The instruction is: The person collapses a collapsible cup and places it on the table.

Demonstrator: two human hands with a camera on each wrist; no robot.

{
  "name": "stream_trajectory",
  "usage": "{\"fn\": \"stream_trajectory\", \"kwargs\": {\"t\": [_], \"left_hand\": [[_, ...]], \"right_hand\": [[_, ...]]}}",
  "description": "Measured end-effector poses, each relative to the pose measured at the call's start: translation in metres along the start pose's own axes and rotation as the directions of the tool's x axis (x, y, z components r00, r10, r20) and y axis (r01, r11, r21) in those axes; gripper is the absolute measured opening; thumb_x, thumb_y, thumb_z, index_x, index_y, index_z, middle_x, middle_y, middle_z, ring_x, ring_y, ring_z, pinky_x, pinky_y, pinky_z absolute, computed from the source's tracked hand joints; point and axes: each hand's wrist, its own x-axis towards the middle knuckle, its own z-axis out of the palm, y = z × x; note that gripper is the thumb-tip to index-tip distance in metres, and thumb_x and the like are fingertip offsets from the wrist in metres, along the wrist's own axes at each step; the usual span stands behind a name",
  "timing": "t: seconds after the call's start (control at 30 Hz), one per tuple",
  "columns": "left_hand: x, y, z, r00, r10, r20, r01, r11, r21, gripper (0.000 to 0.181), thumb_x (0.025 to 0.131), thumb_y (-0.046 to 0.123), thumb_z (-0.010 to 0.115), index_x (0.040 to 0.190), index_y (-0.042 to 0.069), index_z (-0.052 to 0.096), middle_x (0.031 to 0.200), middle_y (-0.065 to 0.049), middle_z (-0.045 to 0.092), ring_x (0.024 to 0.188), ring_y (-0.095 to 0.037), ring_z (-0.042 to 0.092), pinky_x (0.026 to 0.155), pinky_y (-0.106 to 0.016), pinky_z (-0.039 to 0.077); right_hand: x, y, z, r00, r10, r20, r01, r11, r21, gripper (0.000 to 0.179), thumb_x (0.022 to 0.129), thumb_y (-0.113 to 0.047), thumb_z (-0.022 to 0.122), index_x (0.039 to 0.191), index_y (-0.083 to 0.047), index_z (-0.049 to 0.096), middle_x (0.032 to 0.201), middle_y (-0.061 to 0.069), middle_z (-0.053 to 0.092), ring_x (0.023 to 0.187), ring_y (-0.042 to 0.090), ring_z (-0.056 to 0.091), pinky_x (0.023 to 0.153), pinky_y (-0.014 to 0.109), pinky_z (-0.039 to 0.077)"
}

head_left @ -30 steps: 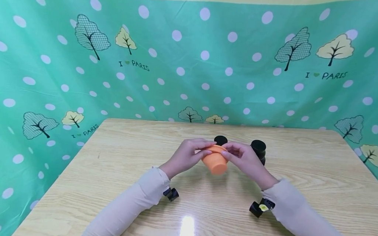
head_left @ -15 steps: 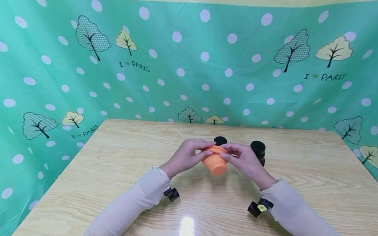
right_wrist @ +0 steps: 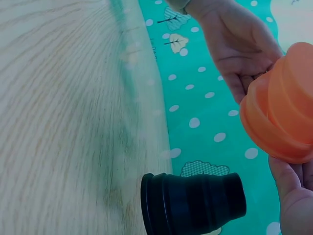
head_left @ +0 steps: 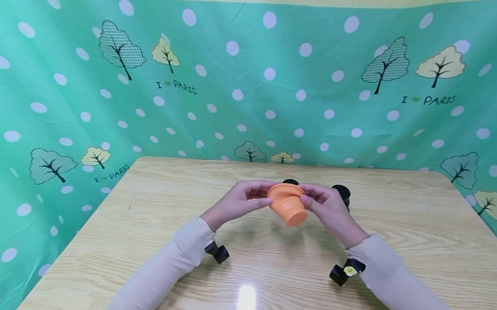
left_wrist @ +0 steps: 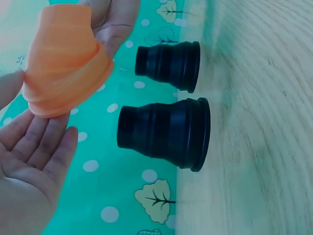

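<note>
An orange collapsible cup is held above the table, tilted with its narrow base toward me. Part of its wall is folded in on one side, as the right wrist view shows on the orange cup. My left hand grips the rim from the left, thumb on the near side and fingers behind. On the opposite side my right hand pinches the rim likewise. Behind the hands, two black collapsible cups stand wide end down: one black cup and another black cup. In the head view the hands partly hide them.
The wooden table stretches out on both sides of the hands. A green dotted curtain hangs behind its far edge. Each wrist carries a small black camera, such as the left wrist camera.
Both hands have moved apart along the rim, the left one leftward. The orange cup has risen slightly, its base has swung right, and more of its folded wall shows.
</note>
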Motion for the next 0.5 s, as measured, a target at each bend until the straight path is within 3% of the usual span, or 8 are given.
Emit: {"fn": "stream_trajectory", "kwargs": {"t": [0.07,0.23,0.5], "left_hand": [[0.0,0.0,0.001,1.0,0.004,-0.004,-0.004,1.0,-0.004,0.039,0.091,0.013,0.063,0.128,0.002,0.056,0.116,-0.011,0.064,0.1,-0.018,0.062,0.086,-0.03,0.052],[0.0,0.002,0.008,0.995,0.064,-0.08,-0.056,0.994,0.095,0.036,0.09,0.01,0.065,0.124,-0.001,0.059,0.109,-0.014,0.066,0.098,-0.02,0.062,0.089,-0.03,0.05],[-0.007,0.029,0.018,0.98,0.11,-0.168,-0.082,0.983,0.166,0.03,0.09,0.004,0.062,0.118,-0.006,0.061,0.111,-0.02,0.063,0.096,-0.027,0.06,0.08,-0.024,0.053]], "right_hand": [[0.0,0.0,-0.001,1.0,0.021,-0.011,-0.021,1.0,0.007,0.041,0.094,-0.014,0.059,0.126,0.011,0.052,0.106,0.003,0.065,0.092,0.008,0.065,0.08,0.025,0.054],[0.0,0.0,0.0,0.999,0.042,-0.024,-0.042,0.999,0.0,0.044,0.095,-0.015,0.057,0.13,0.011,0.049,0.118,0.018,0.062,0.095,0.006,0.065,0.082,0.024,0.053],[0.001,-0.003,0.002,0.999,0.033,-0.031,-0.032,0.999,0.008,0.046,0.095,-0.018,0.057,0.132,0.008,0.048,0.126,0.027,0.055,0.097,0.006,0.064,0.084,0.025,0.052]]}}
